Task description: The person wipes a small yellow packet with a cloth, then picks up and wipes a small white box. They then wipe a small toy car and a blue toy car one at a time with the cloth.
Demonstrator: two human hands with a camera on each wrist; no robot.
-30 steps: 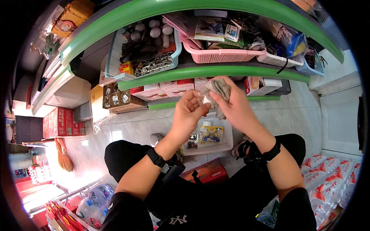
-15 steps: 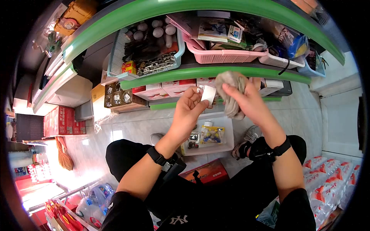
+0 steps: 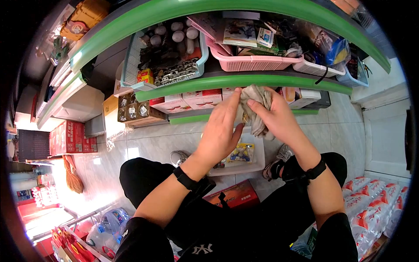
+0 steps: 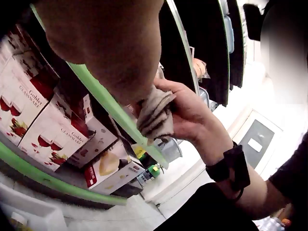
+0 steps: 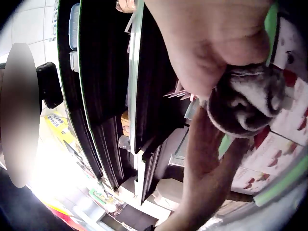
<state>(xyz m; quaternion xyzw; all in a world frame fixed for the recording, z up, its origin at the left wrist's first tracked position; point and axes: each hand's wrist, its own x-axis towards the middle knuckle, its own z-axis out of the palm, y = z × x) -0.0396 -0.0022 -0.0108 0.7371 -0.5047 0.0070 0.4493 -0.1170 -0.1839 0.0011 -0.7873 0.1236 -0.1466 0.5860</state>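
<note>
Item: a broom (image 3: 73,175), bristles downward, stood at the far left, below stacked red cartons (image 3: 67,137).

Item: a light blue basket (image 3: 204,56) sat on the shelf and held bulbs and small metal parts.

Item: printed boxes (image 3: 192,101) were ranged beneath that shelf; two bore the words "Goblet Glassware".

Item: the left hand (image 3: 218,131), open, its fingers nearly straight and thumb apart, rested its fingertips against a cloth. Whether its palm held anything could not be told.

Item: a white tub (image 3: 260,153) stood on the floor beneath the hands, a yellow packet (image 3: 243,153) inside.

Item: the cloth (image 3: 258,107), greyish beige and bunched in folds, was held up between the two hands, in front of the shelf edge.

Item: the right hand (image 3: 279,118) gripped the cloth, thumb pressed across its near face.

Item: a pink basket (image 3: 257,64) sat on the shelf above; wrapped bottles (image 3: 371,203) stood at the far right.
</note>
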